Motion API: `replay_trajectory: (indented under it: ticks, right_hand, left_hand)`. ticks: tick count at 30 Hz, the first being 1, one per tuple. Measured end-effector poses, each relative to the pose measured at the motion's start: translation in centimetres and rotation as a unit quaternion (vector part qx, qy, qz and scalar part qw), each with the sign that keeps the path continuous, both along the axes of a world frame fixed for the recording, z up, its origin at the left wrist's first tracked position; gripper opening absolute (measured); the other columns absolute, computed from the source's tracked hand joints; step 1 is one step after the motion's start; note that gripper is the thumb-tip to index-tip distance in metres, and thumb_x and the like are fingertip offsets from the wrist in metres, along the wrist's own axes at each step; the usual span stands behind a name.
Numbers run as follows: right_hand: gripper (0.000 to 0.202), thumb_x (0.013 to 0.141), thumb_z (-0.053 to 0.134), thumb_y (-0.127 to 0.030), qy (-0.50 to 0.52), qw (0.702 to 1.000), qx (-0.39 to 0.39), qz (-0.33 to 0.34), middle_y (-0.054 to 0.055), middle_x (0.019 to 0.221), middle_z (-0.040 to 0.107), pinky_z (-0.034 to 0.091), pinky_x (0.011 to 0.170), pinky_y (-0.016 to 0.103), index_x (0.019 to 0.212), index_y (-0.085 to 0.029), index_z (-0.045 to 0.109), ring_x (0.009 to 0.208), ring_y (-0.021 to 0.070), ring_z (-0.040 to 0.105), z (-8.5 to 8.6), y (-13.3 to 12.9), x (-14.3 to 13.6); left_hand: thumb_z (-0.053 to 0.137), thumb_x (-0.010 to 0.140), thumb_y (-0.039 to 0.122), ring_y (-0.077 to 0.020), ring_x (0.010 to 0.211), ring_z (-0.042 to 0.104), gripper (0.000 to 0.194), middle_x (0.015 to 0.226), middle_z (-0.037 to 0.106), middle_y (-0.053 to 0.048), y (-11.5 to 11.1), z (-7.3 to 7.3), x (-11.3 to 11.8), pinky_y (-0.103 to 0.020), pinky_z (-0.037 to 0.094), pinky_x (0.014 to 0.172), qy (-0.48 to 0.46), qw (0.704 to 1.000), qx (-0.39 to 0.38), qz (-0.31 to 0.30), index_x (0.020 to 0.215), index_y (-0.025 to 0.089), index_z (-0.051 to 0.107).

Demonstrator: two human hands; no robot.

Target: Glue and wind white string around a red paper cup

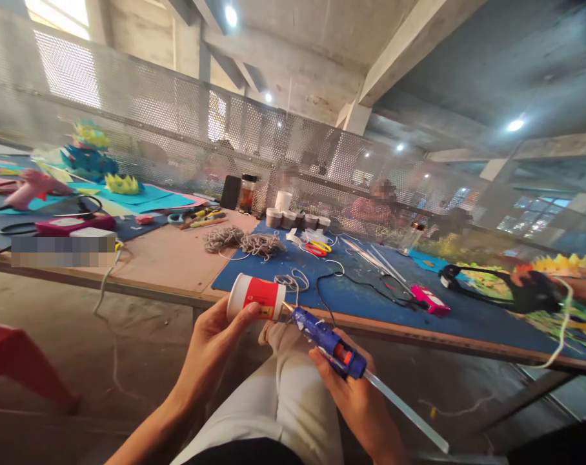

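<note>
A red and white paper cup lies tilted on its side in the air, held by my left hand, thumb along its printed face. My right hand is wrapped round a blue glue gun. The gun's nozzle meets or nearly meets the cup's right end; whether they touch is hard to tell. A clear glue stick sticks out of the gun's back. Both hands are above my lap, in front of the table's edge.
On the blue table are bundled cord, red and yellow scissors, a pink box with a black cable, and wrapped cups. Another glue gun lies left. Another person's arm shows right. A red stool stands lower left.
</note>
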State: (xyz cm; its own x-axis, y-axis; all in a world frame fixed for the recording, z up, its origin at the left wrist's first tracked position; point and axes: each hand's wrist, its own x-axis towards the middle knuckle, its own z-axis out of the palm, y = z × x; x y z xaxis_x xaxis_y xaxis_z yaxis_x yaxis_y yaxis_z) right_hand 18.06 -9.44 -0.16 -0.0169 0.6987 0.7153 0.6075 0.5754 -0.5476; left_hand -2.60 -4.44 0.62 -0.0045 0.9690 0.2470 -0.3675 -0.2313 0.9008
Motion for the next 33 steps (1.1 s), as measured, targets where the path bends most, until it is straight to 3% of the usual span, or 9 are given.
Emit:
replay_trajectory:
  ticks: [4,13,20,27,33]
  right_hand:
    - [0.022,0.096,0.058,-0.038,-0.016,1.0,0.023,-0.014,0.002,0.07,0.068,0.055,0.057,0.026,0.082,-0.023,0.067,0.064,0.0199,0.069,-0.09,-0.03,-0.03]
    - [0.014,0.093,0.064,-0.03,-0.017,0.999,-0.035,0.03,-0.001,0.069,0.064,0.051,0.06,0.022,0.084,-0.019,0.062,0.06,0.0147,0.065,-0.63,0.22,0.74]
    - [0.022,0.094,0.061,-0.035,-0.001,0.996,-0.081,0.034,0.001,0.069,0.064,0.049,0.053,0.022,0.078,-0.02,0.06,0.061,0.016,0.065,-0.27,0.02,0.57]
    - [0.02,0.092,0.064,-0.035,0.011,0.999,-0.05,0.019,0.0,0.065,0.064,0.05,0.056,0.024,0.08,-0.02,0.061,0.058,0.0168,0.065,-0.66,0.14,0.53]
    - [0.02,0.093,0.064,-0.035,0.009,0.996,-0.081,0.027,0.0,0.065,0.061,0.049,0.054,0.023,0.081,-0.02,0.06,0.059,0.0157,0.063,-0.79,0.25,0.78]
  left_hand:
    - [0.075,0.085,0.035,-0.0179,0.079,0.067,0.024,0.093,0.078,-0.004,0.09,-0.01,-0.01,-0.023,0.052,0.068,0.004,1.0,0.005,0.002,0.101,0.017,0.074]
    - [0.075,0.083,0.037,-0.0217,0.079,0.07,0.028,0.09,0.079,-0.006,0.13,0.14,0.4,-0.026,0.054,0.066,-0.009,1.0,0.001,0.008,0.1,0.016,0.074]
    - [0.076,0.08,0.039,-0.0219,0.075,0.07,0.031,0.091,0.079,-0.006,-0.06,0.28,0.61,-0.026,0.052,0.062,-0.017,1.0,-0.001,0.026,0.101,0.016,0.075]
    - [0.077,0.08,0.038,-0.0218,0.078,0.07,0.032,0.093,0.079,-0.005,-0.02,0.24,0.59,-0.026,0.052,0.065,-0.021,0.999,0.001,0.03,0.103,0.017,0.076]
    - [0.077,0.081,0.038,-0.0218,0.078,0.07,0.032,0.094,0.079,-0.005,-0.16,0.31,0.66,-0.026,0.052,0.065,-0.026,1.0,-0.005,0.017,0.105,0.017,0.076]
